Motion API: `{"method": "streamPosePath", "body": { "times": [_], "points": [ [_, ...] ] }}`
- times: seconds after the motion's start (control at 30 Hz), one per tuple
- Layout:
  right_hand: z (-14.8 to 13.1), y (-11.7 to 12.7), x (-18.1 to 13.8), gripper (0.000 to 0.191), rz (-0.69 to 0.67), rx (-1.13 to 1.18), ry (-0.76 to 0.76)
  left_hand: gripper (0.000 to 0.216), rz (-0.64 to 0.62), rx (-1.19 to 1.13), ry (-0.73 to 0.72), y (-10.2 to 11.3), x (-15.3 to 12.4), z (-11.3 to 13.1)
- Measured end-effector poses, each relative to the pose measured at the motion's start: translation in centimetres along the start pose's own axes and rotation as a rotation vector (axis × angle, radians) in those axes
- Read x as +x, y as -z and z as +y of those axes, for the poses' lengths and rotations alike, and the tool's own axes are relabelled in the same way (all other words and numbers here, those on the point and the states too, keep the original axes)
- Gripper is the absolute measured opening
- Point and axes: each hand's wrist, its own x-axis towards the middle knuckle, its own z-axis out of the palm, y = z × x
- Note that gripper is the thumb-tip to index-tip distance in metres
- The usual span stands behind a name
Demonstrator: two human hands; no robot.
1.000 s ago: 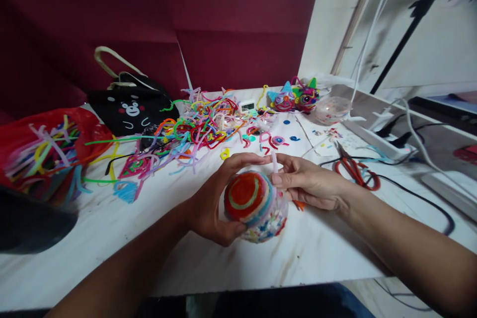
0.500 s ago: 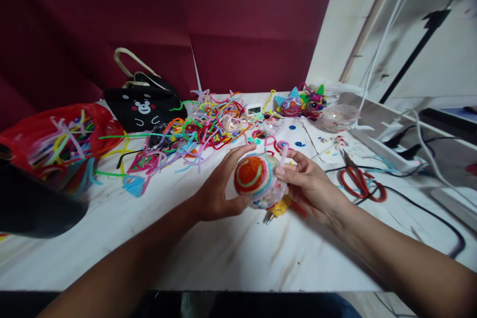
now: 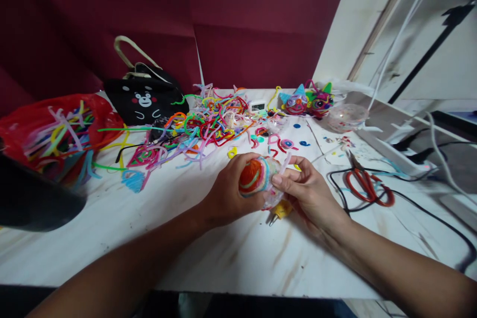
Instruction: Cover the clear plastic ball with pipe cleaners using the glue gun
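At the frame's centre, the left hand [image 3: 230, 195] cups an orange-topped ball [image 3: 261, 176]; the right hand [image 3: 311, 194] pinches a pale pipe cleaner [image 3: 286, 162] against it. Lowering the ball carelessly could knock the apparent glue-gun nozzle [image 3: 275, 218] beneath.

Dim, uneven indoor light with soft shadows and a wide-angle stretch.
The white tabletop [image 3: 122, 253] is the brightest broad area, while the maroon backdrop [image 3: 261, 25] sinks towards black at upper left and the black container [image 3: 40, 198] loses nearly all detail. The left hand [image 3: 227, 191] looks darker than the right hand [image 3: 313, 194]; the lamp itself is out of frame. Faint glints mark the clear bowl [image 3: 348, 118]. Fine detail is smeary on the ball [image 3: 251, 176] between the 2 hands, and both forearms stretch towards the lower corners.
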Motion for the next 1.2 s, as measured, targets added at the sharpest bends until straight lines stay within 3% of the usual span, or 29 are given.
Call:
{"method": "streamPosePath", "body": {
  "times": [0.63, 0.8, 0.9, 1.03, 1.13, 1.2],
  "points": [
    [-0.9, 0.0, 0.0, 0.072, -0.083, -0.025, -0.023, 0.065, -0.006, -0.034, 0.013, 0.6, 0.7, 0.1],
    [-0.8, 0.0, -0.1, 0.069, -0.073, -0.024, -0.043, 0.064, -0.063, -0.099, 0.106, 0.5, 0.7, 0.0],
    [-1.3, 0.1, 0.2, 0.066, -0.132, -0.093, -0.055, 0.065, -0.060, -0.133, 0.132, 0.6, 0.8, 0.1],
    [-3.6, 1.6, 1.2, 0.053, -0.226, -0.429, -0.010, 0.068, 0.017, -0.162, 0.123, 1.1, 1.1, -0.3],
    [-5.9, 3.9, 1.9, 0.045, -0.195, -0.910, 0.203, 0.068, 0.058, -0.173, 0.131, 1.6, 1.3, -0.5],
    [-7.2, 5.4, 1.7, 0.036, -0.256, -1.317, 0.197, 0.069, 0.077, -0.162, 0.132, 1.8, 1.5, -0.5]
  ]
}}
